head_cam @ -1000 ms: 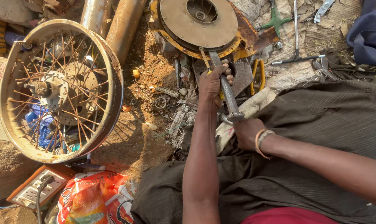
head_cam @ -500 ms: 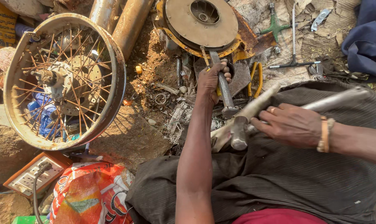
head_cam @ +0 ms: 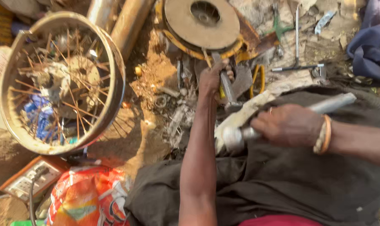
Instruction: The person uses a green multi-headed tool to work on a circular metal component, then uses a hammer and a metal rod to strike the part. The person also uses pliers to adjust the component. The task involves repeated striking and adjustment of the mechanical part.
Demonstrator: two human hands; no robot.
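Head view: the left hand (head_cam: 215,79) is stretched forward, fingers clamped round a metal chisel (head_cam: 227,88) whose long axis runs away from the person, tip against the lower rim of the round metal drum (head_cam: 201,23) lying on the dirt. The right hand (head_cam: 288,124) sits nearer the body, fingers wrapped tight on a hammer (head_cam: 257,132); its handle lies nearly level, pointing right, its head just behind the chisel's near end. Both tools hang over the dark cloth (head_cam: 282,184) on the lap. A rusty spoked wheel (head_cam: 60,81) lies far left. By the lower-left corner sit an orange-and-red printed plastic bag (head_cam: 87,201) and a flat orange-edged box (head_cam: 28,178).
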